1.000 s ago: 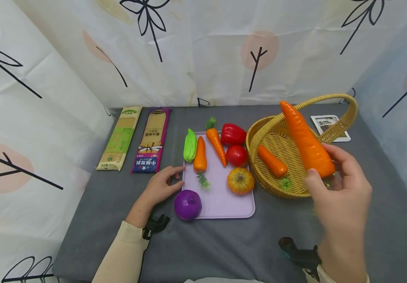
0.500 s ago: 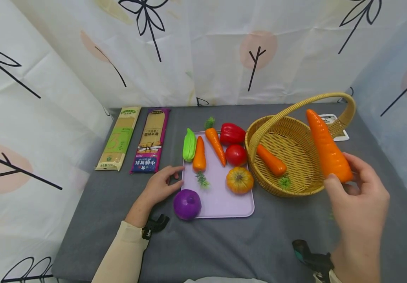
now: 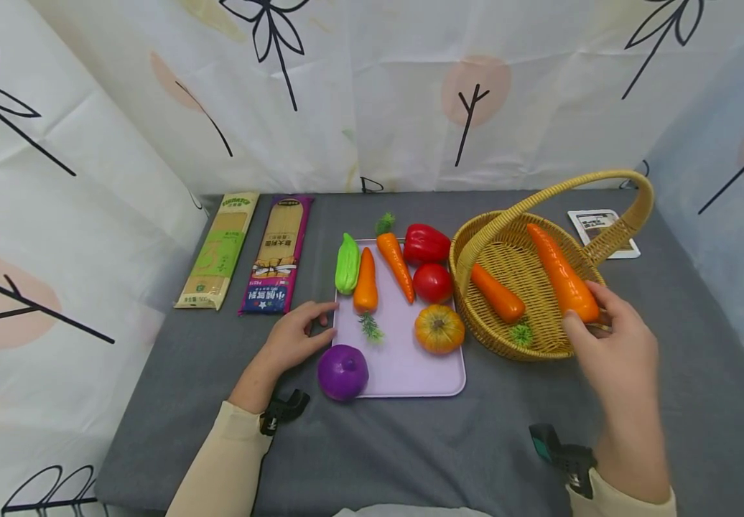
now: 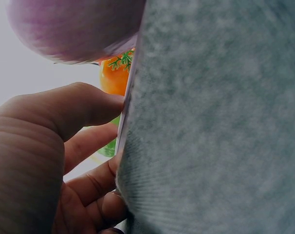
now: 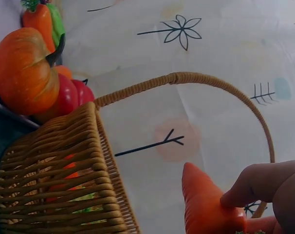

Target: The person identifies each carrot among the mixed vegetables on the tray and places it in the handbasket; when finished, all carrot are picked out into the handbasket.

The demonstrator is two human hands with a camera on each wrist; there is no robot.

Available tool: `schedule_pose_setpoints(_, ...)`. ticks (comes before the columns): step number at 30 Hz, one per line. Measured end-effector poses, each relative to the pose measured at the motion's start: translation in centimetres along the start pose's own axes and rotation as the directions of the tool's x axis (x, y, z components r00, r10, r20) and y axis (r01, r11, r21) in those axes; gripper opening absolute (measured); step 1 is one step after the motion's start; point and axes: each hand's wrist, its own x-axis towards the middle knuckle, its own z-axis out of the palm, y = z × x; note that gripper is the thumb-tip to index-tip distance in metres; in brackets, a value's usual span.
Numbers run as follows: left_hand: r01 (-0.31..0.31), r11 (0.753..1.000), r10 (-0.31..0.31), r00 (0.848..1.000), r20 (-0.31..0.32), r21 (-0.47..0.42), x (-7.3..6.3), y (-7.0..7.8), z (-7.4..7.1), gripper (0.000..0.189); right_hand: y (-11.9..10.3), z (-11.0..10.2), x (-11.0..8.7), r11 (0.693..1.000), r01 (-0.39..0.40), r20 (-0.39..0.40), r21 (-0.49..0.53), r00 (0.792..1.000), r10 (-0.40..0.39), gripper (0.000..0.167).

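Observation:
My right hand point(image 3: 620, 352) pinches an orange carrot point(image 3: 559, 269) by its thick end. The carrot leans over the right part of the yellow wicker basket point(image 3: 521, 345), tip pointing away. In the right wrist view the held carrot point(image 5: 206, 204) appears above the rim, beside the basket handle point(image 5: 186, 78). A second carrot point(image 3: 498, 293) lies inside the basket. My left hand point(image 3: 294, 337) touches the left edge of the lilac tray point(image 3: 404, 377) with thumb and fingers. In the left wrist view the thumb point(image 4: 89, 105) meets the tray rim point(image 4: 125, 107).
On the tray lie two carrots point(image 3: 365, 283), a green vegetable point(image 3: 347, 266), a tomato point(image 3: 433, 283), a red pepper point(image 3: 426, 244) and a small pumpkin point(image 3: 439, 329). A purple onion point(image 3: 342, 372) sits at its near-left corner. Two noodle packs point(image 3: 275, 258) lie left; a white-framed card point(image 3: 605, 231) lies behind the basket.
My right hand with the carrot first swung right, then came back left and lowered it toward the basket. The left hand stays at the tray edge.

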Motion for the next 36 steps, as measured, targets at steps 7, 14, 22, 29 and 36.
schedule_pose_setpoints(7,0.014,1.000,-0.014,1.000,0.009,-0.002,0.0,0.2,0.0,0.049,0.9,1.6,2.2,0.986,0.143,0.126,-0.090,0.983,-0.131,0.059)
schedule_pose_setpoints(14,0.016,1.000,-0.016,1.000,0.009,0.003,0.0,0.3,0.0,0.048,1.2,3.1,4.4,0.976,0.191,0.199,-0.106,0.965,-0.168,0.055)
schedule_pose_setpoints(22,0.024,1.000,-0.023,0.999,0.025,-0.002,0.0,0.4,-0.1,0.048,1.5,4.4,6.1,0.975,0.175,0.289,-0.134,0.948,-0.130,0.059)
schedule_pose_setpoints(29,0.030,1.000,-0.030,0.999,0.021,0.000,0.0,0.3,0.0,0.049,1.5,4.9,7.0,0.981,0.117,0.357,-0.157,0.933,-0.054,0.061)
schedule_pose_setpoints(36,0.022,1.000,-0.022,1.000,0.008,0.004,0.0,0.0,0.1,0.048,1.4,5.3,7.8,0.974,0.068,0.429,-0.215,0.903,0.031,0.062)
